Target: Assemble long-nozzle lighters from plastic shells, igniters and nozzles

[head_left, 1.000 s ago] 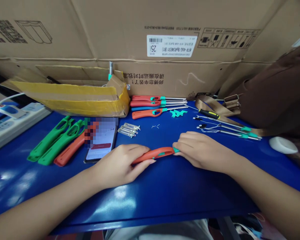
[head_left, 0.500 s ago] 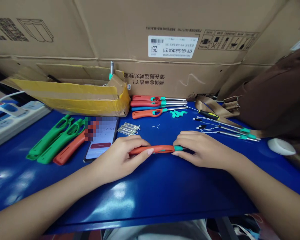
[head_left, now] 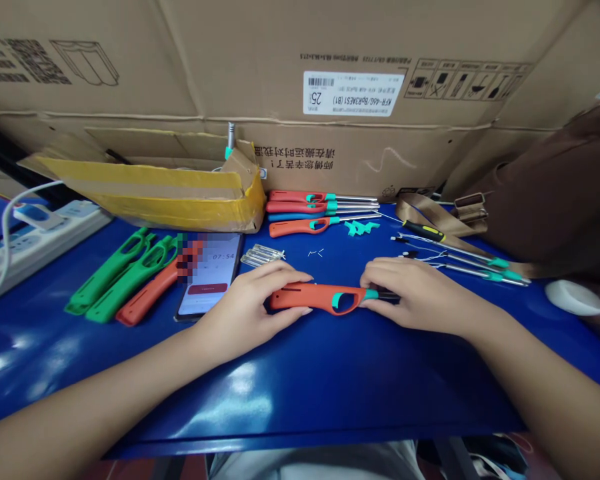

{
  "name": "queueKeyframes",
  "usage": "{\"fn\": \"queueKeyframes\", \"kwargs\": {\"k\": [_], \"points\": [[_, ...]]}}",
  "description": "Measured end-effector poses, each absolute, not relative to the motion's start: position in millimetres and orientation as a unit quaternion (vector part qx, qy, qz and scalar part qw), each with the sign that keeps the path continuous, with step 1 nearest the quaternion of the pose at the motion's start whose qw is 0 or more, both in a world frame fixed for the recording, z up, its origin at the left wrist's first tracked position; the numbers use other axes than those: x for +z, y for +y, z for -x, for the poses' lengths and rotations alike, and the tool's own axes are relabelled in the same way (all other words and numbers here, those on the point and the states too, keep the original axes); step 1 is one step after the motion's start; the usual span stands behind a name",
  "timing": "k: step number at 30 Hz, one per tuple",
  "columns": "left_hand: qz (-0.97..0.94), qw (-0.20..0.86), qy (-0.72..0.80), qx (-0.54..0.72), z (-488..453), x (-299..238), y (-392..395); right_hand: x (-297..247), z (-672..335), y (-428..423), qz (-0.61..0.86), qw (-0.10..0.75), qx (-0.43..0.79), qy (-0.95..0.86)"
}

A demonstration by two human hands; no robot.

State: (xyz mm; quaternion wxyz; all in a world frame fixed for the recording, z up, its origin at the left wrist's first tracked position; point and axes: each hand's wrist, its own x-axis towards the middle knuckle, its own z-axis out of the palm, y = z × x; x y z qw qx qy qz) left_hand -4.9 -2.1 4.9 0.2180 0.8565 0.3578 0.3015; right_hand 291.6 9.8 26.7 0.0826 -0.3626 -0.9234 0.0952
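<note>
An orange long-nosed lighter lies crosswise between my hands, its broad side and teal trigger loop showing. My left hand grips the handle's end between thumb and fingers. At the other end, my right hand is closed around the teal collar and the metal tube, most of which its fingers hide. Beyond my hands lies a row of finished-looking lighters with red, orange and blue handles. Beside them are small teal triggers. Clear fuel capsules rest just past my left hand.
Green handle shells and an orange shell lie left, near a phone. A power strip and taped cardboard box stand behind. Rightward are a screwdriver, metal tubes with wires and a white mouse-like object.
The lighter has been rolled from its narrow edge onto its broad side, so the trigger loop now shows. Both hands still hold it. The whole view has shifted slightly.
</note>
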Motion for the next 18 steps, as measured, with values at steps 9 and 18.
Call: {"fn": "queueKeyframes", "kwargs": {"k": [9, 18], "points": [[-0.864, 0.193, 0.378, 0.272, 7.1, -2.6, 0.9, 27.0, -301.0, 16.1, 0.399, 0.05, 0.088, -0.911], [-0.883, 0.172, 0.382, 0.213, 12.2, -3.8, 3.1, 30.4, -311.6, 26.2, 0.422, 0.121, 0.159, -0.884]]}}
